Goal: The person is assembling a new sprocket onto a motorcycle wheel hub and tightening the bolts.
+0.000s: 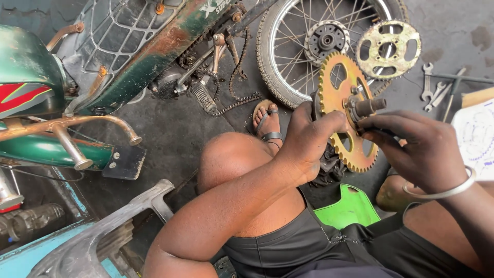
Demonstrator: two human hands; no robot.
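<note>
Clearly the work is somewhere in the middle. The left hand (307,141) holds the gold-coloured toothed metal sprocket (343,110) upright above the knees, its grip clamped on the near edge of the disc, with a dark rag (329,167) hanging under it. The right hand (419,146) has its fingers closed on a short dark metal sleeve (368,107) that sticks out from the centre of the sprocket; whether this sleeve is going in or coming out, I cannot tell.

As I judge it, the taking apart is already done: the spoked rear wheel (303,49) lies flat on the dark floor (175,128), off the green motorcycle (154,46), and the drive chain (234,85) hangs loose from the frame. An old, rusty pale sprocket (388,49) lies on the wheel's far side, so the gold one is probably the replacement. It is not yet on the wheel hub (325,38), and the chain is not yet refitted. Several steel spanners (437,90) wait on the floor at the right.

For packages and signs: a white printed sheet or box (476,136), with faint blue drawing, lies at the right edge, partly cut off. A red and yellow stripe marking (23,98) is on the green fuel tank at the left. A white lettered sticker (213,7) sits on the frame at the top. A bright green plastic seat (350,208) shows under the person.
</note>
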